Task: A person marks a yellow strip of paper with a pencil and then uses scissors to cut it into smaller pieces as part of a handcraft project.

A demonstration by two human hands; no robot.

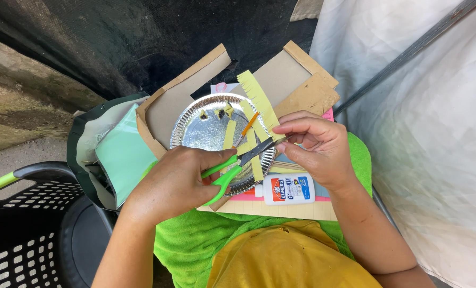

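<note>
My left hand (pixel 176 181) grips green-handled scissors (pixel 232 165), whose blades point right toward my right hand (pixel 312 146). That hand pinches the lower end of a fringed yellow paper strip (pixel 259 101) at the blade tips. Under both hands lies a silver foil plate (pixel 206 130) carrying loose yellow strips (pixel 230 133) and a thin orange-handled brush (pixel 247 128). A white glue bottle (pixel 288 190) lies on its side just below my right hand.
Brown cardboard pieces (pixel 302 80) and coloured paper sheets (pixel 280 208) sit on a green towel (pixel 195 240) across my lap. A pale green sheet (pixel 123 154) lies in a dark bag at left. A black plastic basket (pixel 19 229) stands at lower left, white cloth at right.
</note>
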